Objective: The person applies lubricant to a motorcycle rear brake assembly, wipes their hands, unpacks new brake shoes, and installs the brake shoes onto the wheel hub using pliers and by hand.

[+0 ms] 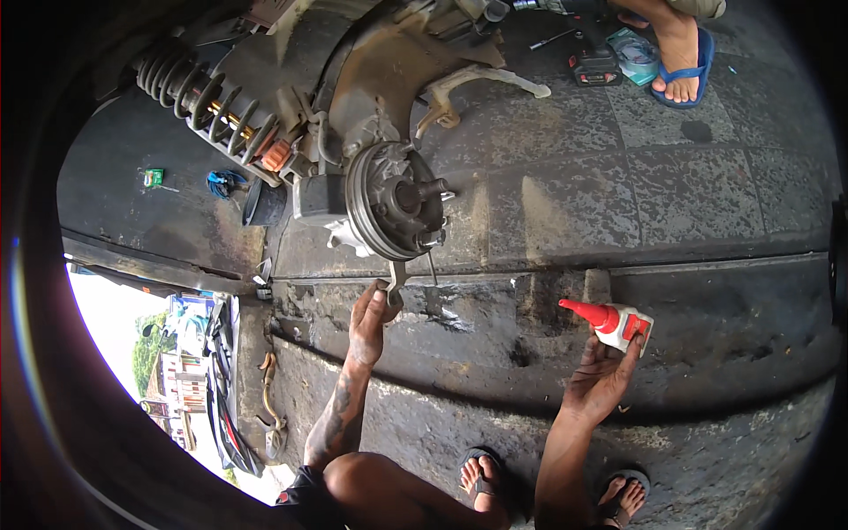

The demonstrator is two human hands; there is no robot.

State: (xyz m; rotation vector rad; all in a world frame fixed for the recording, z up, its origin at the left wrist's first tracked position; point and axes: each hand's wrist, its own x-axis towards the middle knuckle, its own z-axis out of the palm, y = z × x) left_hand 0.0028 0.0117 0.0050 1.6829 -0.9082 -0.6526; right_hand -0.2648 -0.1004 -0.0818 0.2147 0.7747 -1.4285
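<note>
Head view: your closed left hand (367, 325) is gripping, seemingly steadying, the metal arm (397, 278) below the centre wheel hub (406, 198), while your half-curled right hand (597, 382) is holding the squeeze bottle (629, 325) right of centre, nozzle (590, 312) clear.

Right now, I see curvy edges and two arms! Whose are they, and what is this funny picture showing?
There's no robot here, just a person using two bare hands. This one picture comes from a wide fisheye camera on their head, looking down, so straight lines bend near the rim. The left hand grips the lower end of a grey metal arm below a round, grey metal hub. The right hand holds a white plastic bottle with a red pointed top. On the dark, stained floor is a black, boxy object with red marks, near another person's foot in a blue sandal.
</note>
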